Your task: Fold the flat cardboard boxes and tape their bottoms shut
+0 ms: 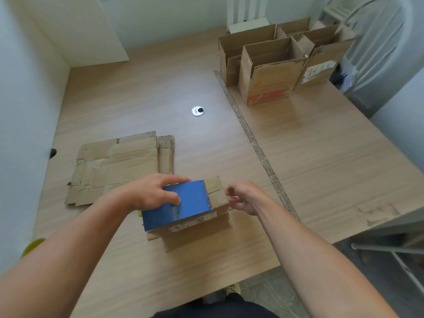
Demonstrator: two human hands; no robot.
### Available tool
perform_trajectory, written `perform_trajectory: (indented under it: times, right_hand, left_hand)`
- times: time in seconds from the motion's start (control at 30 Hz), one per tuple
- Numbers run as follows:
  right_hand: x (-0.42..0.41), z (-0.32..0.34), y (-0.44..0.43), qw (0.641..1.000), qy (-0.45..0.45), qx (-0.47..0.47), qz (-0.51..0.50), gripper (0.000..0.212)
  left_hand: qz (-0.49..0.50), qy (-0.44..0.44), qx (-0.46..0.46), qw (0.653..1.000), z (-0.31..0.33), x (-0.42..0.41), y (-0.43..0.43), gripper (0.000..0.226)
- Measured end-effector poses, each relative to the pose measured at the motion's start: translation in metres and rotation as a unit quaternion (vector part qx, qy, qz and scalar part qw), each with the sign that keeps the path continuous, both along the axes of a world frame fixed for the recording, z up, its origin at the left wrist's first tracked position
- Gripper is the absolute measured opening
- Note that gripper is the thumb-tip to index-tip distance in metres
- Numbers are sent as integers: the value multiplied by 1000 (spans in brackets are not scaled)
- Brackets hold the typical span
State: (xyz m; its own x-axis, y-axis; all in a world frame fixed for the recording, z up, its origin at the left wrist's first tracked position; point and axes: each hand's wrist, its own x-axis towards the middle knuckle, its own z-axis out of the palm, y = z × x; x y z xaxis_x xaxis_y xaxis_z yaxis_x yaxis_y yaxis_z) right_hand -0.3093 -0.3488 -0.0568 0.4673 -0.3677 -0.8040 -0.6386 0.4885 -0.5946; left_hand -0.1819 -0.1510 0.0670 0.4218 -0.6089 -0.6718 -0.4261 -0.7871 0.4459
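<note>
A small cardboard box with a blue top face (190, 203) stands near the table's front edge, its brown flaps closed at the right end. My left hand (151, 193) lies flat on the blue face, fingers spread, pressing it down. My right hand (243, 197) hovers at the box's right end, fingers curled loosely, touching or nearly touching the brown flap; I cannot tell whether it pinches tape. A stack of flat cardboard boxes (119, 166) lies on the table to the left, just behind my left hand.
Several folded open-topped boxes (270, 72) stand at the back right of the wooden table (321, 161). A round metal cable grommet (198, 111) sits mid-table. A taped seam runs diagonally across the tabletop. A white chair (378, 42) stands at the far right.
</note>
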Motion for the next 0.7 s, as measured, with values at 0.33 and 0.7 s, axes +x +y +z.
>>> perform_trajectory:
  times: [0.33,0.7]
  right_hand:
    - [-10,-11,12,997,-26,-74,14,5]
    - [-12,3,-2,944,-11,-285,167,38]
  left_hand:
    - [-4,-4,14,1000,-2,2,-3,68]
    - [3,-11,6,1000,0,0,-3,71]
